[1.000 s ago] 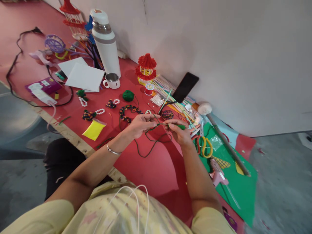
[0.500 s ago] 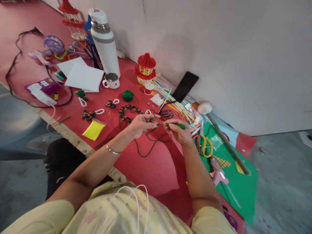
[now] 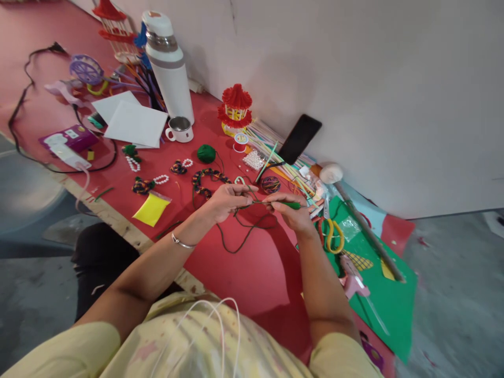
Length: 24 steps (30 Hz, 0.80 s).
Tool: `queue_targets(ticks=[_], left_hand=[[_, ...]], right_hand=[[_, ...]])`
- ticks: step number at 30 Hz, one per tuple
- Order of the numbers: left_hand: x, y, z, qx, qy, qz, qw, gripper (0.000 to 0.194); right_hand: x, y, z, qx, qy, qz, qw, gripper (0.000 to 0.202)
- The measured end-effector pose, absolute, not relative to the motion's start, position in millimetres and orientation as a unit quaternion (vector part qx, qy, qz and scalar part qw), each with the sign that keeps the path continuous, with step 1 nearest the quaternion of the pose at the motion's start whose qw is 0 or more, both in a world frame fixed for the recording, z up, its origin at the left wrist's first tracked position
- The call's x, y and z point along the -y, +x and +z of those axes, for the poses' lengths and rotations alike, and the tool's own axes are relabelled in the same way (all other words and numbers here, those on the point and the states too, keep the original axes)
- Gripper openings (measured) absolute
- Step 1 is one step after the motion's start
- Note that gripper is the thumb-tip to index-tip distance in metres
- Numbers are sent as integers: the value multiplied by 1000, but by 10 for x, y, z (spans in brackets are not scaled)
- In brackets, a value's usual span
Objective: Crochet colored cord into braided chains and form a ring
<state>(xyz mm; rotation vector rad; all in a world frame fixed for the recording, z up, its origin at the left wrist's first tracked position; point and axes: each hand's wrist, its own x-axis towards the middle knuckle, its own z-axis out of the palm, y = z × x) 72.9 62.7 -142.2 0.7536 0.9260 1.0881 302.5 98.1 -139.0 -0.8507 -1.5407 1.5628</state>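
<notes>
My left hand (image 3: 230, 202) pinches dark green yarn (image 3: 236, 251), whose loose strand loops down over the red tabletop. In my right hand (image 3: 289, 210) is a crochet hook with a green handle (image 3: 293, 205), its thin shaft pointing left to the yarn at my left fingertips. The stitches between the hands are too small to make out. A green yarn ball (image 3: 206, 154) sits behind my left hand, near a multicoloured braided ring (image 3: 197, 181). Just beyond my fingers lies a multicoloured yarn ball (image 3: 270, 185).
A white flask (image 3: 169, 73) and a steel-lined cup (image 3: 180, 129) stand at the back left. Pearl beads (image 3: 254, 160), a red thread spool (image 3: 240, 142) and a leaning phone (image 3: 300, 139) are behind my hands. Yellow-handled scissors (image 3: 334, 236) and a pink glue gun (image 3: 354, 281) lie right.
Both hands stay nearly in place, still close together. The fingers and hook have shifted only slightly at the yarn.
</notes>
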Motion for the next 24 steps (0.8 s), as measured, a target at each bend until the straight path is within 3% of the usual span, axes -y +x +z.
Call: queue_targets(ticks=[24], left_hand=[[-654, 782, -1488, -486, 333, 524, 616, 46]], right_hand=[[-965, 3014, -1295, 724, -344, 468, 372, 15]])
